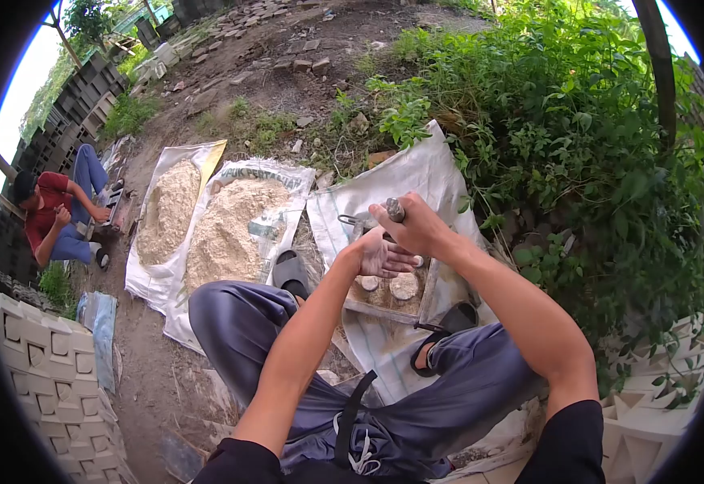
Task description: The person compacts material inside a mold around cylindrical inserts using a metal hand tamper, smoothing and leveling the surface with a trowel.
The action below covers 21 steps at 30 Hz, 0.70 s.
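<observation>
My right hand is wrapped round a short, grey, cylindrical object with a rounded top end; its lower part is hidden, so its kind is unclear. Just below and to the left, my left hand is turned palm up with its fingers stretched out, nothing visible in it. Beneath both hands stands a shallow square tray with several pale round pieces and brownish powder inside. A metal loop shows beside the tray's far left corner. My forearms and hands hide part of the tray.
The tray rests on a white woven sack. To the left, two more sacks carry heaps of pale powder. A person in a red shirt sits at far left. Stacked blocks and dense green plants flank the dirt ground.
</observation>
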{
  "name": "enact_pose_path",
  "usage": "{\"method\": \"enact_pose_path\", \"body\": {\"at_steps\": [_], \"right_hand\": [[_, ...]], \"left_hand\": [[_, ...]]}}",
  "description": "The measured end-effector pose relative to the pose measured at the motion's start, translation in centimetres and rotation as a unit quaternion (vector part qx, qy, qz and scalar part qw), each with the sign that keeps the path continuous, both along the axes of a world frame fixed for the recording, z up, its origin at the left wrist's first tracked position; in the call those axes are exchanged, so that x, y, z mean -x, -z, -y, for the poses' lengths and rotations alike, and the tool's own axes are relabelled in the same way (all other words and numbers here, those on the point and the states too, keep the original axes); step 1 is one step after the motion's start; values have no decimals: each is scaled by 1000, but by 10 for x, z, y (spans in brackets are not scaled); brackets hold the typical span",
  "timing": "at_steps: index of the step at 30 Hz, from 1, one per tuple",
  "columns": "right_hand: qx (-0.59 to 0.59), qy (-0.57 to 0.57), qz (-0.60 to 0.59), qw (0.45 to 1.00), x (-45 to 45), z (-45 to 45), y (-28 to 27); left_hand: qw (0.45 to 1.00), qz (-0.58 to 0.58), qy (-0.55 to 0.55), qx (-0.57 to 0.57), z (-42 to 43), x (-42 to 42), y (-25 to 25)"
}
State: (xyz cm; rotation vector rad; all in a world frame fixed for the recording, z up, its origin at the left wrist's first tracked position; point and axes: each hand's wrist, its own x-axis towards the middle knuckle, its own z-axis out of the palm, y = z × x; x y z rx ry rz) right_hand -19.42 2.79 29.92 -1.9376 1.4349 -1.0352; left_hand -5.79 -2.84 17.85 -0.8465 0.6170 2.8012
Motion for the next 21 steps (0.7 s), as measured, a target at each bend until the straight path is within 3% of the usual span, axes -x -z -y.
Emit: {"method": "enact_pose_path", "body": {"at_steps": [1,2,3,4,5,6,7,9,12,13,14,15,16,17,18,21], "right_hand": [[105,-43,-16,993,-5,-7,0],[142,-63,-67,985,-10,-16,1],[144,-65,-72,985,-12,-24,2],[139,-140,-116,973,-16,-31,3],[136,-213,-158,954,-23,-37,5],[104,-238,-228,938,-30,-44,1],[106,-238,-232,937,-37,-54,-1],[152,-164,-339,914,-47,-75,0],[110,0,-405,908,-56,-105,31],[116,-2,-413,903,-51,-108,55],[-60,-9,-210,976,-42,-108,84],[-236,-14,10,972,-35,-108,98],[-239,-12,4,971,-34,-109,94],[-392,55,224,891,-32,-109,92],[-508,119,426,739,-32,-109,90],[-470,156,394,774,-50,-115,111]], "left_hand": [[1000,-3,-1,5,4,-6,-1],[907,-42,44,418,8,-12,1],[797,-72,72,595,10,-14,5],[648,-70,73,755,12,-15,10],[808,-44,26,588,19,-15,12],[921,-19,-23,389,27,-15,13],[984,4,-69,166,26,-11,1],[968,151,-145,140,10,-8,-27],[949,132,-266,104,11,-15,5],[946,144,-273,101,10,-16,21],[940,159,-283,109,3,-17,24],[934,175,-291,113,-5,-18,28],[935,171,-291,108,-13,-17,43],[933,169,-298,109,-18,-16,58],[931,167,-305,111,-20,-13,67],[937,171,-244,181,-49,-8,33]]}}
